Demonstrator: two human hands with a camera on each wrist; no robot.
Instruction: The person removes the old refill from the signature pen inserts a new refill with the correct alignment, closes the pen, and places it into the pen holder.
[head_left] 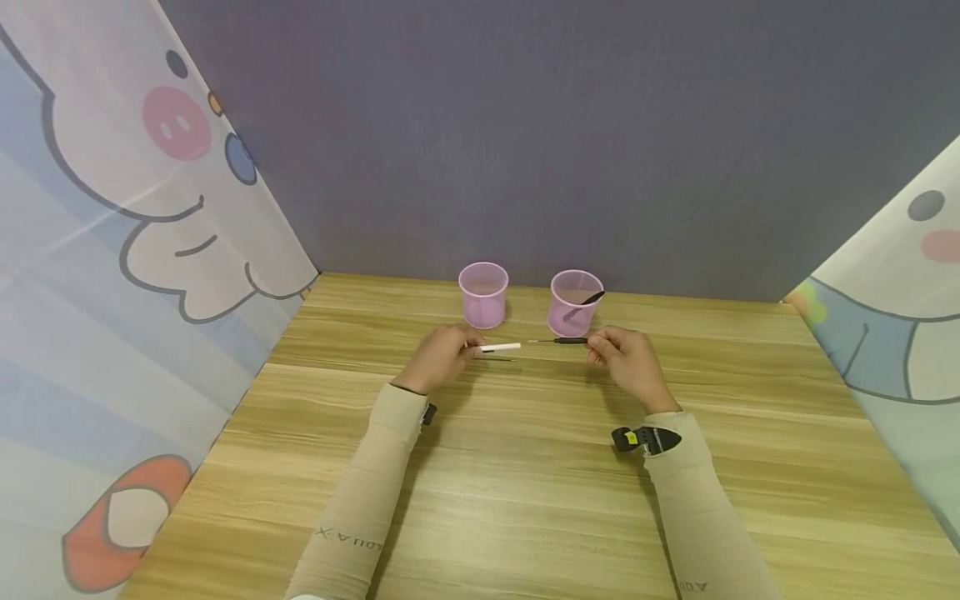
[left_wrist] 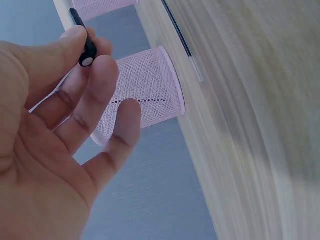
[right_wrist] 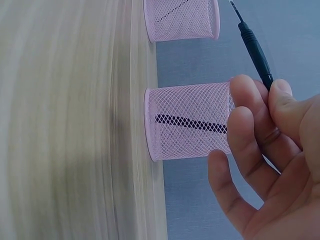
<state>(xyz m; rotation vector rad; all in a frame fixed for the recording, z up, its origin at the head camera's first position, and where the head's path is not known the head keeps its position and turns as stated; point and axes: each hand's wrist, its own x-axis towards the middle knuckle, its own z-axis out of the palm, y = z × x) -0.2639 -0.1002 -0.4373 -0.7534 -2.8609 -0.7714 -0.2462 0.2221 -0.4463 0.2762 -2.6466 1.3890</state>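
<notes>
Left panel (head_left: pixel 112 275): cartoon print, well left of left hand (head_left: pixel 441 357) and its fingers.
Left sleeve (head_left: pixel 367 487): beige, lettered, leading up to left fingers.
Left fingers: thumb and fingertips pinching short stick (head_left: pixel 501 347); little finger off it, bent, touching nothing visible.
Short stick: between left fingertips, white length pointing right in head view; black body, pale round end in left wrist view.
Left cup (head_left: pixel 483 307): pink mesh, upright, just beyond left fingertips; thin dark line through mesh, identity unclear.
Thin rod (head_left: pixel 495 359): dark, pale tip in left wrist view, just nearer the body than left fingertips, apart from short stick; contact with wood unclear.
Dark tool (head_left: pixel 572 340): in right fingertips, ribbed handle, slim tip pointing left, roughly in line with short stick, gap between.
Right cup (head_left: pixel 564 310): pink mesh, upright, just beyond right fingertips, slightly left.
Black item (head_left: pixel 593 297): leaning inside right cup, end over rim, beyond right fingertips.
Right hand (head_left: pixel 628 363): thumb and fingertips grasping dark tool by handle end; other fingers bent, off it.
Right strap (head_left: pixel 662 440): black, on wrist behind right fingers.
Right sleeve (head_left: pixel 701 517): beige, behind right fingers.
Right panel (head_left: pixel 911 325): cartoon print, well right of right fingers.
Tabletop (head_left: pixel 510 500): wood grain, below all fingers.
Grey backdrop (head_left: pixel 525 142): beyond fingers and cups.
</notes>
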